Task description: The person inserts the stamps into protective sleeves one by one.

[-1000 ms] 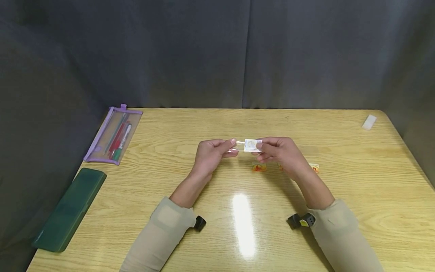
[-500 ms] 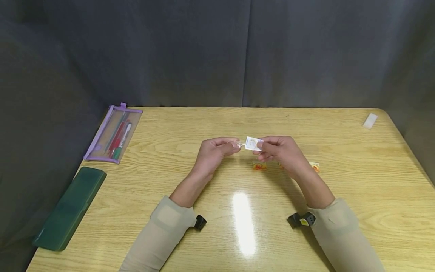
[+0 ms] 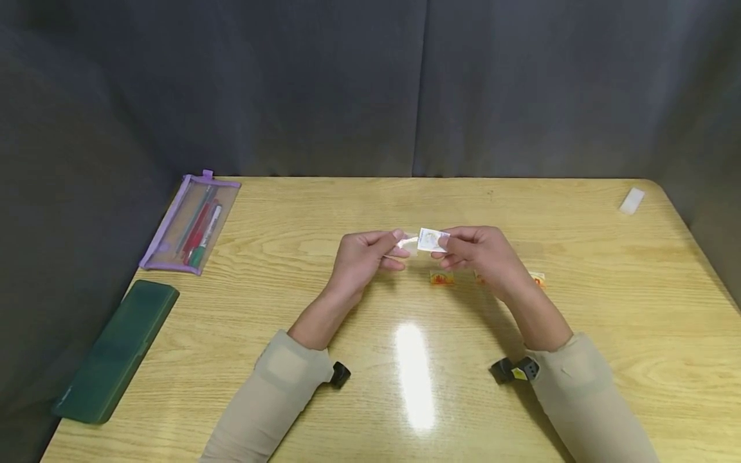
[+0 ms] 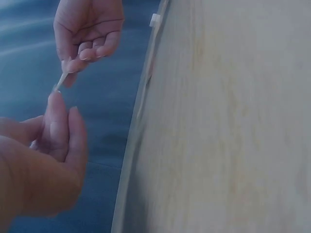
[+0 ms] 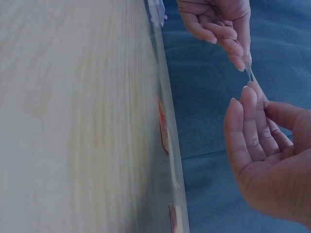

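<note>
Curtain (image 3: 289, 83) of dark cloth fills the background, and below it spreads a wood-grained table (image 3: 278, 257). Along the table's left side lies a closed green case (image 3: 118, 350), and just beyond it a see-through pouch (image 3: 164, 222) with purple edges. Above the middle of the table the left hand (image 3: 363, 257) and the right hand (image 3: 483, 255) face each other, near but apart, each with thumb and fingers clamped on something small. Pens (image 3: 206, 233) show through the pouch. By the far right corner lies a white block (image 3: 632, 200), perhaps an eraser. A small white card (image 3: 431, 239) is held up between the hands, off the tabletop, its right end pinched under the right thumb and its printed face turned toward the head view. It looks thin and light, likely stiff enough to stay flat when held by one end, though it would probably crease if squeezed hard; its short ends seem the best place to grip. Clear film (image 3: 411, 246) is pinched by the left hand and reaches to about the card's left edge; whether the two are joined, I cannot tell. The film looks slick and flimsy, apt to crumple or tear, so a flat pinch near its edge should suit it best. Smallest are the orange and yellow packets (image 3: 442, 278), set in a row on the table, some partly hidden by the right hand and wrist.
</note>
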{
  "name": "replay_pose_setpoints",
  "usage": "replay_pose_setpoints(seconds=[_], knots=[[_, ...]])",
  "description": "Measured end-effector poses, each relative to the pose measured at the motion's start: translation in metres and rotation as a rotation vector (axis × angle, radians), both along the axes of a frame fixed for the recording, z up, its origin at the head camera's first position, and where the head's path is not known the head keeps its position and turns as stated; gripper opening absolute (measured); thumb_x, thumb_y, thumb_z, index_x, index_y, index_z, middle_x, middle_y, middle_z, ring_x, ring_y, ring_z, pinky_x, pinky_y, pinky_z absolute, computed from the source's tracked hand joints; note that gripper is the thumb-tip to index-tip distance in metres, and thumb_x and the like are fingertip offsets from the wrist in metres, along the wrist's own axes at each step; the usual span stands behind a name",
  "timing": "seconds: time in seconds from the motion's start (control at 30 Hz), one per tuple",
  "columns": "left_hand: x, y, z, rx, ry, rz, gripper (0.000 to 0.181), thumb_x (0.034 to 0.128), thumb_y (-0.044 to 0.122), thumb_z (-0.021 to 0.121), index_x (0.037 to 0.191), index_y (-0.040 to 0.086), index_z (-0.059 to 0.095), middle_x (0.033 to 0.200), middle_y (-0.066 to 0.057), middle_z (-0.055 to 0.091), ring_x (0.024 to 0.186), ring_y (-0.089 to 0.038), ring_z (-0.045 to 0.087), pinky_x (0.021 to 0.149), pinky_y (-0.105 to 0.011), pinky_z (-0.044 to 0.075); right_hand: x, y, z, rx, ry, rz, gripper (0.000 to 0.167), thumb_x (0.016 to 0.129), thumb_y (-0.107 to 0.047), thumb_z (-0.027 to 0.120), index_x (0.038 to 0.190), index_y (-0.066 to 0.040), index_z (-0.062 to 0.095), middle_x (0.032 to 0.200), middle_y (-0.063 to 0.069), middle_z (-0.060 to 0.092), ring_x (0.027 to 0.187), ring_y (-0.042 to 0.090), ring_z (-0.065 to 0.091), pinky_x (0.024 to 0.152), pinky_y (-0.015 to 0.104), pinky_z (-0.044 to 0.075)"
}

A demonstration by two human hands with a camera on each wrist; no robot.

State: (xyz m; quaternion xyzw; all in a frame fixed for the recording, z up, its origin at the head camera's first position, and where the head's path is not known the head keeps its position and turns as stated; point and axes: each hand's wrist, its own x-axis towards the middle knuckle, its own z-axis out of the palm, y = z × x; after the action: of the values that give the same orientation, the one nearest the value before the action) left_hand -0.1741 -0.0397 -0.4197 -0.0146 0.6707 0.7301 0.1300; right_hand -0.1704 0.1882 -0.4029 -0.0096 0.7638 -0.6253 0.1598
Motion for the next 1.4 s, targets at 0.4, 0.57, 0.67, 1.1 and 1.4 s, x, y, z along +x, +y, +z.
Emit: replay_pose_setpoints(seconds=[0.4, 0.57, 0.67, 1.1, 1.4], knots=[[-0.0019, -0.003, 0.0003, 0.093, -0.092, -0.061, 0.025, 0.0994, 0.011, 0.065, 0.123, 0.003, 0.072, 0.116, -0.019, 0.075, 0.079, -0.012, 0.077, 0.083, -0.035, 0.064, -0.0003, -0.0018, -0.0005, 0.024, 0.003, 0.011, 0.035, 0.102, -0.019, 0.063, 0.125, 0.007, 0.065, 0.088, -0.003, 0.079, 0.081, 0.018, 0.076, 0.085, 0.035, 0.063], [-0.0027, -0.0019, -0.0005, 0.079, -0.08, -0.043, 0.026, 0.0987, 0.013, 0.067, 0.121, 0.001, 0.071, 0.115, -0.019, 0.075, 0.081, -0.011, 0.077, 0.083, -0.035, 0.064, 0.0002, -0.0019, 0.0005, 0.025, 0.0, 0.006, 0.035, 0.102, -0.018, 0.062, 0.125, 0.008, 0.065, 0.088, -0.001, 0.079, 0.08, 0.018, 0.076, 0.084, 0.034, 0.064], [-0.0025, -0.0012, -0.0011, 0.066, -0.073, -0.027, 0.025, 0.0973, 0.014, 0.07, 0.117, -0.002, 0.071, 0.109, -0.016, 0.077, 0.08, -0.012, 0.077, 0.084, -0.036, 0.064, 0.0006, -0.0023, 0.0001, 0.012, -0.003, 0.007, 0.035, 0.101, -0.017, 0.063, 0.125, 0.009, 0.064, 0.09, 0.003, 0.079, 0.078, 0.016, 0.075, 0.082, 0.031, 0.064], [0.0026, -0.0011, 0.0011, 0.009, -0.057, -0.038, 0.026, 0.0956, 0.027, 0.073, 0.111, 0.006, 0.075, 0.099, -0.013, 0.078, 0.073, -0.015, 0.077, 0.066, -0.031, 0.065, -0.0002, -0.0032, -0.0046, 0.022, 0.005, 0.006, 0.033, 0.101, -0.017, 0.063, 0.123, 0.007, 0.066, 0.094, 0.008, 0.079, 0.075, 0.014, 0.074, 0.078, 0.028, 0.063], [0.0014, -0.0008, 0.0042, 0.028, -0.065, -0.077, 0.024, 0.1003, 0.017, 0.065, 0.121, 0.008, 0.073, 0.108, -0.011, 0.078, 0.075, -0.011, 0.076, 0.071, -0.03, 0.065, -0.0005, -0.0006, -0.0009, 0.044, 0.004, -0.008, 0.035, 0.1, -0.02, 0.064, 0.124, 0.006, 0.066, 0.083, -0.007, 0.077, 0.075, 0.016, 0.074, 0.077, 0.028, 0.063]])
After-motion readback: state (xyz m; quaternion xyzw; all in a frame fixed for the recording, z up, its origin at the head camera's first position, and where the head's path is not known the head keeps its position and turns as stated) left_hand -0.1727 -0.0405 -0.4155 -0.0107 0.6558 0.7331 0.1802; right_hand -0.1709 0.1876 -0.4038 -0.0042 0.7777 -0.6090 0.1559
